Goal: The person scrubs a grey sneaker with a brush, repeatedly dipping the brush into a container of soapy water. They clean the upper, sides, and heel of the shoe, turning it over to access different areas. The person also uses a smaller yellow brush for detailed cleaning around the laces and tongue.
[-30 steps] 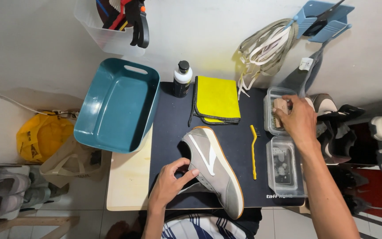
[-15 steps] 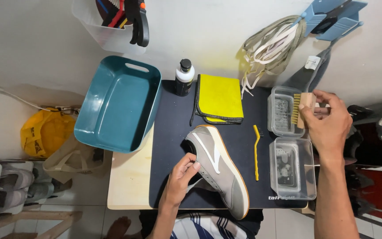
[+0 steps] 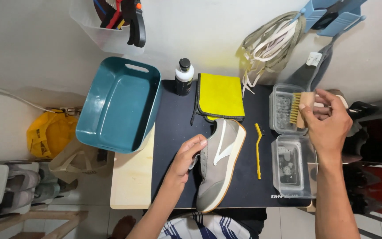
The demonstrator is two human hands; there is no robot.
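While the left hand [image 3: 186, 160] grips a grey sneaker [image 3: 219, 161] with white stripes and tan sole, lying on the dark mat [image 3: 175, 132], right hand [image 3: 328, 124] pinches a wooden brush [image 3: 300, 108] over a clear tub [image 3: 281, 110]

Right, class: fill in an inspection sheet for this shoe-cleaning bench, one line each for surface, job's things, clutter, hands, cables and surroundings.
Surface: dark mat on a pale wooden board.
Job's things: grey shoe lying on the mat; wooden brush over a clear tub.
Clutter: teal basin, bottle, yellow cloth, thin yellow brush, second clear tub.
Hands: left hand grips the shoe's opening; right hand holds the wooden brush in its fingers.
Cables: one thin white line at the far left; otherwise only a bundle of laces.
Surroundings: yellow bag, shoes on a rack.
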